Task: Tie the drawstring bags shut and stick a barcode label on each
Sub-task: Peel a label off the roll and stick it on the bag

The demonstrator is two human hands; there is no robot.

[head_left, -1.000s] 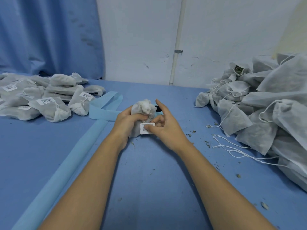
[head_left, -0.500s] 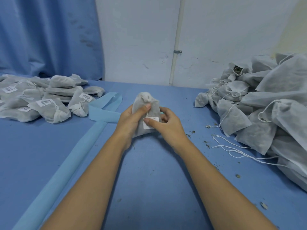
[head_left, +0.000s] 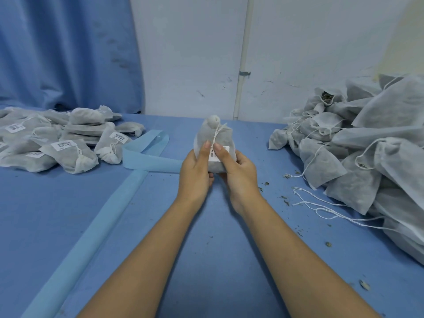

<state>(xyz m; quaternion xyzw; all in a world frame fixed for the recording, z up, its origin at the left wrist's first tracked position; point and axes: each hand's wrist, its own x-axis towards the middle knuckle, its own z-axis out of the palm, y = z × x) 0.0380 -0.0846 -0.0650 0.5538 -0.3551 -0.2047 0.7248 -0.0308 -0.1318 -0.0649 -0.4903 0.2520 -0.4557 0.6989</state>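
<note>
Left hand (head_left: 195, 171) and right hand (head_left: 238, 171) grip the upright bag (head_left: 214, 136), tied neck up.

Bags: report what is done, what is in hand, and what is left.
Done: the left pile holds tied bags, several showing labels. In hand: the left hand and right hand grip one tied bag upright, thumbs pressing on its label. Left: the right heap, where no labels show, loose strings trail out, and an open bag sits near the top.
</note>
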